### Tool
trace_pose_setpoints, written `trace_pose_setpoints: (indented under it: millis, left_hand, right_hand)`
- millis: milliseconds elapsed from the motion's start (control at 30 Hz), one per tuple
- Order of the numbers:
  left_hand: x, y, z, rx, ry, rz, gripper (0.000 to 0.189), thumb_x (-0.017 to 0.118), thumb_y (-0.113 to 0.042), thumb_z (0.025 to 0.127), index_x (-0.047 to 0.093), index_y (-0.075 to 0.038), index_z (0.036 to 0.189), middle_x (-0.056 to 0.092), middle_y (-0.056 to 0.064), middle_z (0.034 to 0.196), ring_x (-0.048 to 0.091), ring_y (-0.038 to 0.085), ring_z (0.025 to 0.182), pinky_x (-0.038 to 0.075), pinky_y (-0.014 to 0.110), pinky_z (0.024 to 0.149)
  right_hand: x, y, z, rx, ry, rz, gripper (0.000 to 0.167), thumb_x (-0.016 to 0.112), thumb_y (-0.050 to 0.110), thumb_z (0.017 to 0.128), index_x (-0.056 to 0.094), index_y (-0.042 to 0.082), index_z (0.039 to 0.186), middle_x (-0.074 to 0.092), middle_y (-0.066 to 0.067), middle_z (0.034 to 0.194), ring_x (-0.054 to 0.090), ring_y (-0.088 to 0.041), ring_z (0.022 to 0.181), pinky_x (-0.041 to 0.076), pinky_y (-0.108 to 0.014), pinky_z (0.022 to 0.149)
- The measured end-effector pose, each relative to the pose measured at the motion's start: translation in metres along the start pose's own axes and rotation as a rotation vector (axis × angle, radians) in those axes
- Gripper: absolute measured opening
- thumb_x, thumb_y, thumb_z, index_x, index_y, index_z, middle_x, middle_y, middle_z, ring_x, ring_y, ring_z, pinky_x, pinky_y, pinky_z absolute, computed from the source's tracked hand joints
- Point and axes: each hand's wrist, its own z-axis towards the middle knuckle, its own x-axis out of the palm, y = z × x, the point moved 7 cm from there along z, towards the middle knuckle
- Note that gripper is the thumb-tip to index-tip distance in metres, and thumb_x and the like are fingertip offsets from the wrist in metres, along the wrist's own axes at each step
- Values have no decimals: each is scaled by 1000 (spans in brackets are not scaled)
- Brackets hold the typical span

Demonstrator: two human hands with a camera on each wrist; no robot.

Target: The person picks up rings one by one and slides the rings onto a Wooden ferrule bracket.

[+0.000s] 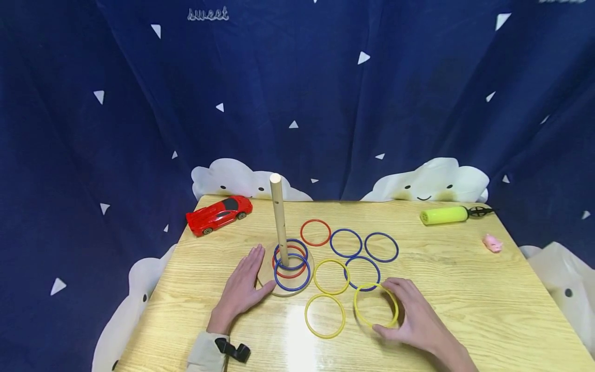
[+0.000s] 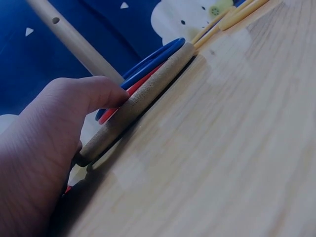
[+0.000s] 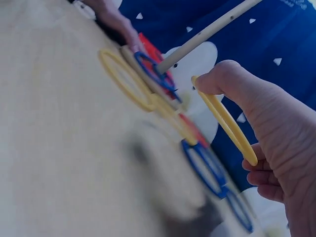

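Observation:
A wooden peg [image 1: 280, 222] stands upright on a round wooden base [image 1: 265, 274], with two blue rings and one red ring [image 2: 143, 79] around it at the bottom. My left hand [image 1: 241, 289] rests beside the base with its fingers straight, the thumb touching the rim [image 2: 148, 94]. With thumb and fingertips, my right hand [image 1: 411, 315] pinches a yellow ring [image 1: 357, 309] by opposite sides. In the right wrist view this ring [image 3: 227, 121] is raised off the table and tilted.
Two yellow rings [image 1: 306, 316], three blue rings [image 1: 397, 250] and a red ring [image 1: 316, 245] lie on the table between the hands and behind. A red toy car [image 1: 218, 214] sits back left. Back right are a yellow-green pump [image 1: 443, 215] and a small pink toy [image 1: 492, 243].

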Motion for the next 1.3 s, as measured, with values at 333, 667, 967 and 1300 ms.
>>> trace_pose_setpoints:
  millis: [333,667,967,1300]
  left_hand:
    - [0,0,0,10,-9,14,96,63,-62,95,28,-7,166,25,7,173,23,26,159,26,50,127]
    - [-1,0,-1,-1,28,16,95,60,-63,96,25,-10,167,22,5,174,17,21,161,21,46,129]
    - [-2,0,-2,16,12,23,89,57,-58,99,26,-8,166,24,7,173,19,24,160,22,47,129]
    - [1,2,-1,8,33,21,91,56,-60,99,23,-10,167,21,4,174,15,20,161,18,43,130]
  right_hand:
    - [-25,7,44,-41,29,5,96,101,48,57,62,7,135,60,-7,135,53,-20,125,25,-7,112]
    - [-45,27,96,-153,29,49,95,101,42,56,62,5,134,60,-6,136,54,-22,126,33,-13,111]
    - [-69,61,164,-303,3,166,92,94,52,67,62,1,136,60,-10,136,54,-27,127,35,-18,112]
    - [-87,108,227,-454,-59,258,88,91,53,68,64,1,134,62,-12,133,55,-28,125,42,-29,109]
